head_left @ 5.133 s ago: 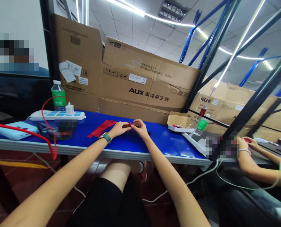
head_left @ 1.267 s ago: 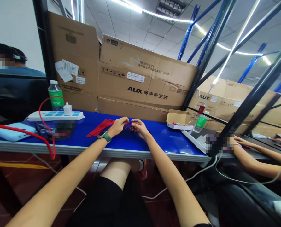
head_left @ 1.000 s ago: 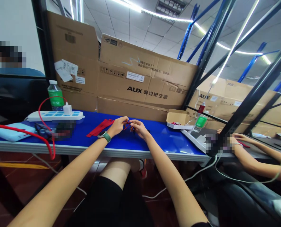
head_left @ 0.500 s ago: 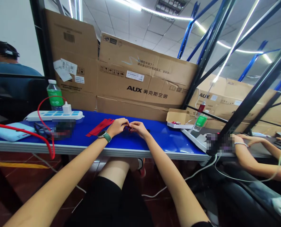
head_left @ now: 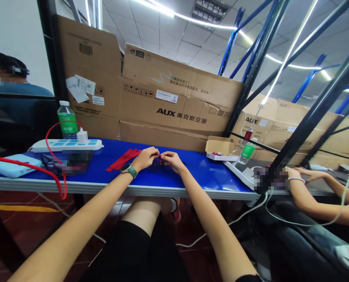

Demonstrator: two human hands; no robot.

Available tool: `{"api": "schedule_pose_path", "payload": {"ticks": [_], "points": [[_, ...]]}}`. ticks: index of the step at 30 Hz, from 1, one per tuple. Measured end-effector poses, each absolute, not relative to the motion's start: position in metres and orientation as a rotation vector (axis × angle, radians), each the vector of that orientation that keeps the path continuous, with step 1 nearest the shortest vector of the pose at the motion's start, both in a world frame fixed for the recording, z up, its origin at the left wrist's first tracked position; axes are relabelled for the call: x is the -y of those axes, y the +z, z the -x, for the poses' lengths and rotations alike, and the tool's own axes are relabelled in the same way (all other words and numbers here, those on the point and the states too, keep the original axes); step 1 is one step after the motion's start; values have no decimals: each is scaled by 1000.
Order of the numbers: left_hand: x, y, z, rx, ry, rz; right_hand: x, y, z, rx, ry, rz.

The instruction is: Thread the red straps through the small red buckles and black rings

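Observation:
Over the blue tabletop [head_left: 212,172], my left hand [head_left: 147,157] and my right hand [head_left: 172,159] meet fingertip to fingertip. Both are closed in a pinch on a small dark-red piece [head_left: 161,159], thin and stringy. Its kind is too small to make out, and the fingers partly cover it. Flat red fabric strips [head_left: 122,160] lie on the table just left of my left hand. A watch with a green strap [head_left: 129,170] is on my left wrist.
At the left are a power strip [head_left: 53,145], a water bottle [head_left: 67,121], a light-blue power bank [head_left: 12,165] and a red cable [head_left: 52,178]. An open small box [head_left: 221,150] with red bits stands right. Cardboard [head_left: 174,105] walls the back. A co-worker's arms [head_left: 306,196] are at right.
My fingers have shifted very slightly around the small dark-red piece, which both hands still pinch. The whole view has moved a little; the objects on the table stay put.

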State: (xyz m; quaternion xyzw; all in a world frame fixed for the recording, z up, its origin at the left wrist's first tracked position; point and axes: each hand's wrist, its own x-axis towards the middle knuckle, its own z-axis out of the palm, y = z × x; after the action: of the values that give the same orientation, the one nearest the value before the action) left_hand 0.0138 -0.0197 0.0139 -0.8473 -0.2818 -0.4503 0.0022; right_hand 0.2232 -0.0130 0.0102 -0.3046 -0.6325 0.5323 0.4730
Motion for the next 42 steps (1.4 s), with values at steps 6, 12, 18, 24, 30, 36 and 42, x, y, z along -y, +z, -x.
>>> {"api": "schedule_pose_path", "payload": {"ticks": [6,12,18,24,30,36,42], "points": [[17,9,-11,896,-1384,2760,12,8,-226,1509,1270,703],[6,4,-3,1022,-1212,2599,7,2,-222,1687,1227,766],[-3,-11,3,1280,-1233,2465,0,6,-228,1852,671,897],[2,-14,-8,1319,-1090,2454,0,10,-250,1617,70,1423],[-6,-25,-8,1409,-891,2562,10,10,-250,1491,-55,1937],[1,-15,-6,1664,-771,2485,5,2,-248,1759,167,2108],[8,-8,4,2077,-624,2050,1,-5,-250,1905,166,2142]]}}
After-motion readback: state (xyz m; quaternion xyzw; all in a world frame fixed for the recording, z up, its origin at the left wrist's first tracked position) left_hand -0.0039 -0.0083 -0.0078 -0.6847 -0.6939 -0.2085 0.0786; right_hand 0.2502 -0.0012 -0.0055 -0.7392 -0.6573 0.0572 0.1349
